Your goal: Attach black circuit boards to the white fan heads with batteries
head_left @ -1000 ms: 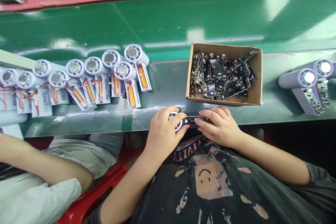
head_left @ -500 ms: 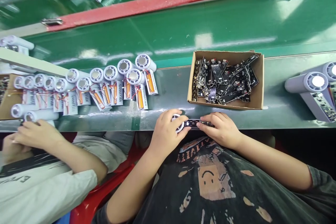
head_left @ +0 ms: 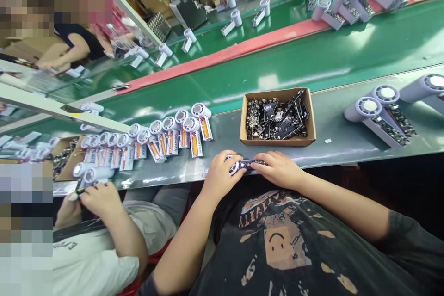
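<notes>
At the bench's near edge I hold a small pale-lilac handheld fan [head_left: 233, 167] sideways. My left hand [head_left: 221, 176] is closed around its round head, thumb and fingers on either side. A black circuit board [head_left: 247, 164] lies along the fan's handle. My right hand [head_left: 280, 169] is closed on the far end of the board and handle, fingertips pressing there. The fingers hide much of the handle. Just beyond my hands stands an open cardboard box [head_left: 278, 142] heaped with loose circuit boards [head_left: 277, 115].
Left on the bench [head_left: 222, 135] are rows of fans with orange batteries [head_left: 195, 142]. More fans with boards [head_left: 368, 110] lie right. Behind runs a green conveyor belt [head_left: 215, 84] with a red strip [head_left: 215, 53]. A co-worker's hand [head_left: 102, 199] works at left; others sit across.
The head view has tilted up and turned left, bringing the far side of the line into sight. My hands keep the same hold on the fan and board.
</notes>
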`<state>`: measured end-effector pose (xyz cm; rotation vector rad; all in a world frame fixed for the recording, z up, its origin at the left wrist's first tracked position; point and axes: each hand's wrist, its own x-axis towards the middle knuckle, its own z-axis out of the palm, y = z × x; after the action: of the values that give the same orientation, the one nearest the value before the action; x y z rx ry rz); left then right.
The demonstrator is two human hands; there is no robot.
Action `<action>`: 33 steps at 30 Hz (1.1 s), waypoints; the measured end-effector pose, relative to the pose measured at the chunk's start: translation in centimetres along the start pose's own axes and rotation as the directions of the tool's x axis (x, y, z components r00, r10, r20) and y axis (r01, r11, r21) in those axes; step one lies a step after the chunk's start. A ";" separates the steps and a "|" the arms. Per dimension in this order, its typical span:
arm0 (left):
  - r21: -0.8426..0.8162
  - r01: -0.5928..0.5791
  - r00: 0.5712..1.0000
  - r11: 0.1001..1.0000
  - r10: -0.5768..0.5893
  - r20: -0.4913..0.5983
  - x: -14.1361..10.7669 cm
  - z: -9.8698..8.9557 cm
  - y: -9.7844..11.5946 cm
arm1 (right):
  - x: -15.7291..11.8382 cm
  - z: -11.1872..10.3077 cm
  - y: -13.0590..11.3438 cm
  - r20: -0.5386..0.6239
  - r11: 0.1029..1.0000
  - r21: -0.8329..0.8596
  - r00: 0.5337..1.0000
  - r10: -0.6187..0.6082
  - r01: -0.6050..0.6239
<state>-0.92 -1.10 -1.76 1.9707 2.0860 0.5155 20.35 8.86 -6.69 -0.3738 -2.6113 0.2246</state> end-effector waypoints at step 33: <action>0.391 0.400 0.913 0.829 -0.323 -0.250 6.6 -3.0 -5.2 | -4.9 -3.0 -0.3 -0.277 0.940 -0.019 0.905 0.321 -0.340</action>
<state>-7.38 4.95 -0.59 1.6925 2.8081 0.1513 25.92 7.38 -6.19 -0.8155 -2.2767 0.1842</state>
